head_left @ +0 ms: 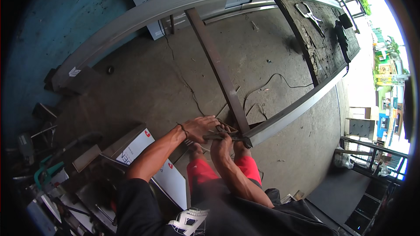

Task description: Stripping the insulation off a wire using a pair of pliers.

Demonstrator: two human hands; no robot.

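In front of my knees, both hands are at the near corner of a metal frame, where a brown crossbar [216, 65] meets a grey steel rail [297, 102]. My right hand [222, 146] is closed around a slim, dark metal tool [212, 137] that reaches to this corner. The tool's exact kind is partly hidden by my fingers. Over its left end bends my left hand [201, 129], its fingers curled in close to the right hand's fingertips. A cord circles my left wrist.
A long grey rail [175, 6] arches across the far side. Locking pliers [309, 17] and a black clamp [341, 39] rest on a worn wooden bench [323, 59]. Cables [280, 76] trail over the concrete floor. White-faced boxes [168, 183] and a green-framed tool [43, 172] stand at left.
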